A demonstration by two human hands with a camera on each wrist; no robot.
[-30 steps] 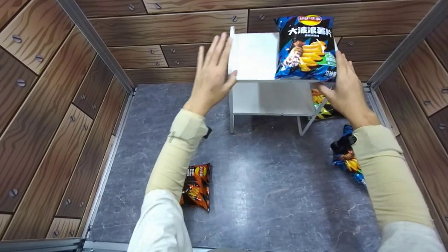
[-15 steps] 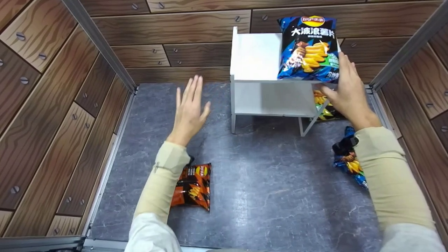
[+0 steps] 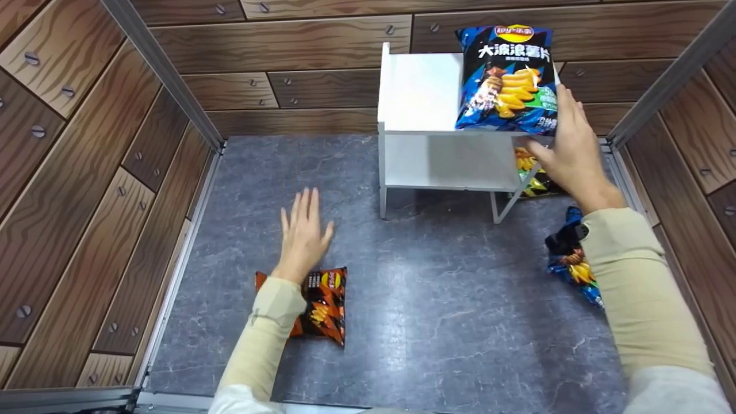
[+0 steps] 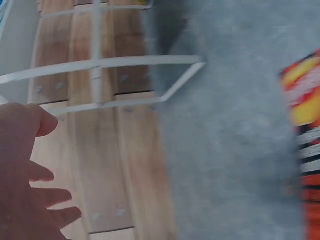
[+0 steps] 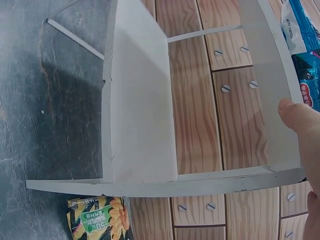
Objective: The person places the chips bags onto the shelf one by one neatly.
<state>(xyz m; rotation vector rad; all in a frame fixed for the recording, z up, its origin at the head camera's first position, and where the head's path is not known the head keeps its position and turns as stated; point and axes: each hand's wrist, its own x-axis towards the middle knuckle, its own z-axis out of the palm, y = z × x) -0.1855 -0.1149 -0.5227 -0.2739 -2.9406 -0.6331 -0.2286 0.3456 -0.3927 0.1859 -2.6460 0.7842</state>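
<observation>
- Left hand [image 3: 303, 238]: fingers straight and slightly spread, thumb apart, holding nothing; extended above the floor.
- Right hand [image 3: 571, 149]: fingers straight along the right side of the shelf, thumb set wide of them by the front edge; whether the fingertips press the bag there cannot be told.
- Blue-and-black chip bag [image 3: 506, 86]: on the shelf top at its right end, directly beside the right fingers; plump, glossy film, printed with ridged yellow chips, white lettering and a yellow-red emblem.
- Shelf [image 3: 422, 95]: white, two flat rectangular tiers, slim straight legs; smooth panels, edges slightly chipped in the right wrist view.
- Orange-and-black chip bag [image 3: 326, 310]: flat on the floor, under the left wrist and sleeve, behind the left fingers; shiny, creased, pillow-shaped.
- Black-and-yellow chip bag [image 3: 530, 177]: on the floor beside the shelf's right legs, below the right hand.
- Second blue chip bag [image 3: 577, 267]: on the floor, partly covered by the right sleeve [image 3: 638, 287], which is pale yellow cloth.
- Floor [image 3: 437, 299]: dark grey, marble-veined, with a soft sheen.
- Walls [image 3: 322, 46]: brown plank pattern, wavy grain, slotted screw heads.
</observation>
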